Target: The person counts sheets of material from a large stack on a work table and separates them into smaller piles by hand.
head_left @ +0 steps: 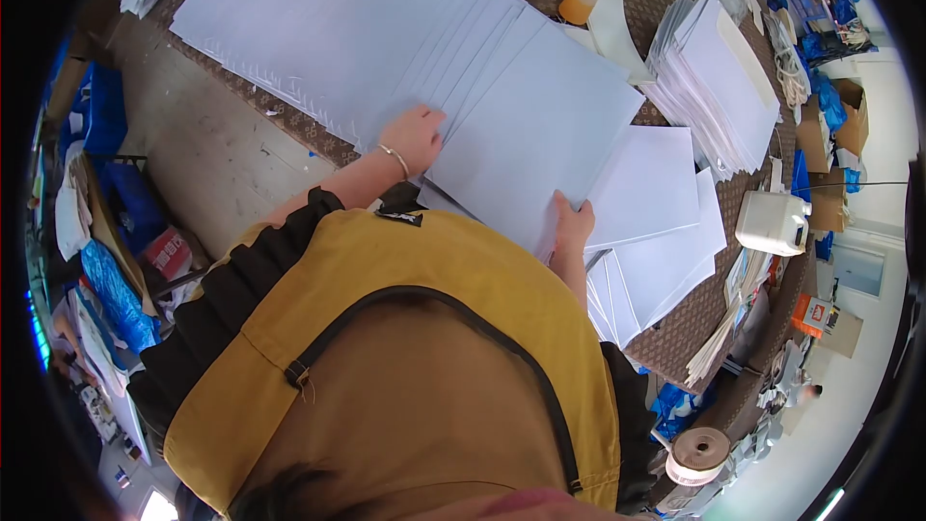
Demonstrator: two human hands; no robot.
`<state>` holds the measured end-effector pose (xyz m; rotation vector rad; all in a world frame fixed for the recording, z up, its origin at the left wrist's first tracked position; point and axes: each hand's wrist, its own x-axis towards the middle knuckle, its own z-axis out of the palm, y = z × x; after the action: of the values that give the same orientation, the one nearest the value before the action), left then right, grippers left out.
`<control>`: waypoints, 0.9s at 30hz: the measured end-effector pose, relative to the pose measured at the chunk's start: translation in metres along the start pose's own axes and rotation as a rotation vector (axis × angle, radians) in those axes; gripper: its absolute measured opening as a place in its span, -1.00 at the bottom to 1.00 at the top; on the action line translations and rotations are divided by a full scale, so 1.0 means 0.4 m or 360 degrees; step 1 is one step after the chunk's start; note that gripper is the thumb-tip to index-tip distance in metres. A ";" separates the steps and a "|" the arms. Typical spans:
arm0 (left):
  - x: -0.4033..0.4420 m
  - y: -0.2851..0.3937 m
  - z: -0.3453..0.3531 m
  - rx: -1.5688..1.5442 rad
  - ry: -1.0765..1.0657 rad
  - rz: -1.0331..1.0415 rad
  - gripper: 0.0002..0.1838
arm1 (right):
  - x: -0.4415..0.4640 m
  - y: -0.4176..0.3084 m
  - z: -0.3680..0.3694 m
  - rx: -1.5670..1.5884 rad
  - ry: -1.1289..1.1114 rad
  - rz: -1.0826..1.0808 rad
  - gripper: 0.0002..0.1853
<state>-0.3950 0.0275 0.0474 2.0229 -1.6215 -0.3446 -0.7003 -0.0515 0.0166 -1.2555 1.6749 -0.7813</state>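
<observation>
1. Head view: across the patterned table [667,349] I see big, pale, smooth sheets [318,29] fanned in overlapping steps.
2. Left hand [413,139], fingers curled, right on their near edge; I can't tell if it's gripping.
3. Right hand [574,223], thumb spread, at their right end; grip unclear.
</observation>
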 end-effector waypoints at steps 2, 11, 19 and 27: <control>0.005 0.013 0.028 -0.0008 -0.0077 -0.0204 -0.72 | -0.011 0.001 -0.001 -0.0124 0.0074 -0.0020 -0.64; 0.120 -0.046 0.055 -0.0290 -0.0424 -0.0617 -0.71 | -0.031 0.020 -0.016 0.0512 -0.0057 0.0102 -0.75; 0.124 -0.062 0.070 -0.0128 -0.0486 -0.0387 -0.69 | 0.007 0.021 0.000 0.0331 0.0012 -0.0131 -0.72; 0.103 -0.052 0.066 -0.0077 -0.0314 -0.0496 -0.69 | 0.016 -0.028 0.016 -0.0306 0.0286 -0.0347 -0.74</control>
<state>-0.3804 -0.0152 0.0192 2.2644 -1.3878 -0.7086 -0.6905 -0.0608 0.0219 -1.5604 1.8105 -0.9022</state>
